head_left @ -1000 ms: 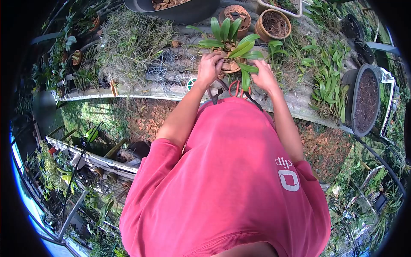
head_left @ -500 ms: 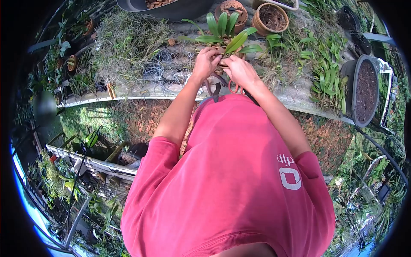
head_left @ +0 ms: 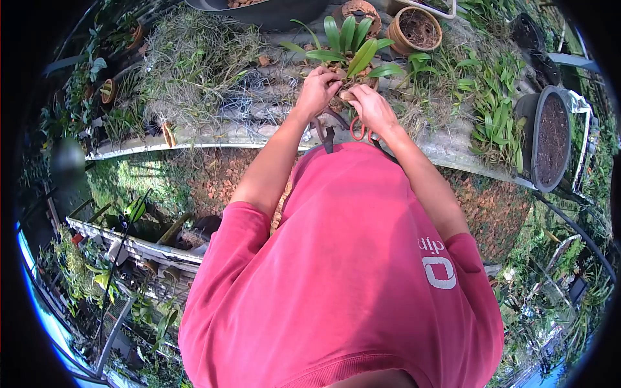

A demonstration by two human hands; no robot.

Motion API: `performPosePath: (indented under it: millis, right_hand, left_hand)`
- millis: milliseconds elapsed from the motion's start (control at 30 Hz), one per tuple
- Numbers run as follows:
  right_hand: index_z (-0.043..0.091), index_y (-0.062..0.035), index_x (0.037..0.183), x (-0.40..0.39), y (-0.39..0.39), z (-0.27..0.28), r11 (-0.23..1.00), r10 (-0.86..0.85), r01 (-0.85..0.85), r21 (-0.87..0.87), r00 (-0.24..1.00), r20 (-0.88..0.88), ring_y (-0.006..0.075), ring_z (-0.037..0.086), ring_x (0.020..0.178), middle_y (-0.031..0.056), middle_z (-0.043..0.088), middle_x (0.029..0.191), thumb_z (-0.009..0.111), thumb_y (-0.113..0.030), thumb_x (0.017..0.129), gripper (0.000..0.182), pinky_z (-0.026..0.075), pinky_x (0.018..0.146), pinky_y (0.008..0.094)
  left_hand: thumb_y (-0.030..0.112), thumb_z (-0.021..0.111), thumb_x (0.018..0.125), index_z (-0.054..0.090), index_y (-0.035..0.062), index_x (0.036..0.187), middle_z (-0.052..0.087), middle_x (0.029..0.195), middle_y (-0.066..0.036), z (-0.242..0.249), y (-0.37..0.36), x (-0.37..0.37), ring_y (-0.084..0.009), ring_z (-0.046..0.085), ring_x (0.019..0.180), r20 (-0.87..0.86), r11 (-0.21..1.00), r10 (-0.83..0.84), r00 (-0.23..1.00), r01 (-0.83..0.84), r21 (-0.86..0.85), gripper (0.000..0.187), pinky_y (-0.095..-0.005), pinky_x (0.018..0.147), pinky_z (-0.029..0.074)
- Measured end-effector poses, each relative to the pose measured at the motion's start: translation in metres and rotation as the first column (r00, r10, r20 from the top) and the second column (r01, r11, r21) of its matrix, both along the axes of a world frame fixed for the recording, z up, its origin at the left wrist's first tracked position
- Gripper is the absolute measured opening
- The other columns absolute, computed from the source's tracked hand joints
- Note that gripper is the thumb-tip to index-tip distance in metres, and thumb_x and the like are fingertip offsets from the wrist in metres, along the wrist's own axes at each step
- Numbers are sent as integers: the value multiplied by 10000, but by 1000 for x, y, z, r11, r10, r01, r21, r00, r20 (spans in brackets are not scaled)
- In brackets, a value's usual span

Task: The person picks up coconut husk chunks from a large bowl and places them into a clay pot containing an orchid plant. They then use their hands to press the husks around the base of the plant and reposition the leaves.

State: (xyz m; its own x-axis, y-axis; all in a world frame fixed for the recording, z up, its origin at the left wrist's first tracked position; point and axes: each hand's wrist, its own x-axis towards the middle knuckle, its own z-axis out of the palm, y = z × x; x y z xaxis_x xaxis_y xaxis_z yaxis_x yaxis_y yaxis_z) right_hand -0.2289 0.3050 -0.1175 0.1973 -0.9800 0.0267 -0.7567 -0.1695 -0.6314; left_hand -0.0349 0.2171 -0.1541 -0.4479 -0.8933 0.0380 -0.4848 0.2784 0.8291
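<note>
A leafy orchid plant (head_left: 362, 57) with broad green leaves is on the bench, its brown root base towards me. My left hand (head_left: 317, 92) is closed at the left side of that base, thumb and fingers pinched together among the roots. On the right, my right hand (head_left: 373, 110) is closed too, its fingertips on a brownish piece at the root base; the exact grip is partly hidden by the fingers. Just below the hands, at the bench edge, are red-handled scissors (head_left: 357, 129) and a dark-handled cutting tool (head_left: 328, 137).
Behind the plant stand clay pots (head_left: 415, 30) and a large dark tub (head_left: 265, 14). Tangled grey-green air plants (head_left: 194, 58) and loose wire (head_left: 249, 97) lie to the left. To the right are leafy plants (head_left: 497, 123) and a soil-filled oval planter (head_left: 551, 139).
My right hand has shifted slightly right and down, away from my left, showing more of the root base between them. The view has moved a little.
</note>
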Motion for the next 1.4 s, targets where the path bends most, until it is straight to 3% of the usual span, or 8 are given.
performPosePath:
  millis: [400, 700, 833, 933, 1067, 1167, 1267, 1400]
  right_hand:
    - [590, -25, 1187, 0, -6, 7, 999, 46, -44, 20, 995, -92, 429, 635, 1085, 202, 654, 1116, 677, -78, 931, 275, 536, 951, 509]
    - [555, 12, 1133, -14, -2, 11, 998, -26, 17, 63, 989, 143, 476, 630, 1074, 249, 639, 1102, 680, -29, 852, 311, 519, 934, 530]
    - [567, 31, 1178, -17, -3, 17, 975, -21, 12, 222, 999, 39, 477, 624, 1123, 270, 648, 1146, 656, -10, 843, 349, 517, 979, 522]
    - [564, 39, 1281, -15, -2, 14, 975, -114, 96, 198, 990, 81, 473, 617, 1144, 272, 631, 1175, 645, -12, 853, 438, 509, 1000, 521]
    - [535, 32, 1456, -14, -1, -5, 982, -136, 134, 136, 991, 5, 426, 625, 1121, 238, 618, 1171, 615, 22, 854, 608, 509, 1005, 479]
    - [583, -3, 1435, -7, -5, -1, 967, -161, 154, 201, 987, 18, 416, 630, 1112, 218, 623, 1157, 577, 44, 851, 585, 507, 1014, 471]
    - [629, -28, 1406, -6, -8, 10, 973, -137, 127, 191, 990, 38, 397, 640, 1132, 206, 633, 1177, 551, 57, 844, 574, 503, 1039, 461]
    - [694, -5, 1313, -9, -1, -10, 988, -79, 61, 139, 988, 133, 415, 606, 1249, 236, 652, 1299, 508, 78, 842, 514, 475, 1105, 462]
  left_hand:
    - [181, 739, 912, 760, 29, 1086, 757, 1009, -196, 12, -4, 0, -390, 725, 954, 36, 991, -55, 998, 50, 125, 232, -459, 862, 571]
    - [150, 700, 875, 725, 47, 1102, 746, 992, -203, 28, -7, -1, -408, 713, 953, 111, 984, -130, 985, 115, 136, 250, -472, 852, 568]
    - [112, 727, 854, 731, 60, 1101, 746, 979, -204, 35, -12, -1, -408, 714, 952, 148, 977, -185, 971, 165, 136, 253, -475, 846, 571]
    - [95, 745, 851, 740, 68, 1110, 748, 975, -207, 28, -16, -3, -409, 716, 949, 130, 964, -127, 983, 91, 249, 260, -477, 839, 576]
    - [128, 762, 872, 748, 67, 1138, 750, 1009, -214, 21, -20, 7, -401, 723, 954, 73, 972, -189, 979, 177, 153, 273, -479, 846, 582]
    - [88, 767, 885, 765, 91, 1177, 779, 1036, -175, 8, -18, 3, -362, 747, 979, 118, 976, -146, 982, 124, 178, 292, -434, 873, 575]
    - [155, 767, 887, 741, 52, 1126, 751, 996, -210, 23, -16, 2, -417, 718, 967, 76, 971, -131, 988, 112, 212, 261, -494, 856, 573]
    - [151, 747, 901, 741, 40, 1122, 755, 1016, -208, 19, -11, -4, -417, 710, 999, 224, 968, -57, 973, -1, 253, 247, -491, 895, 564]
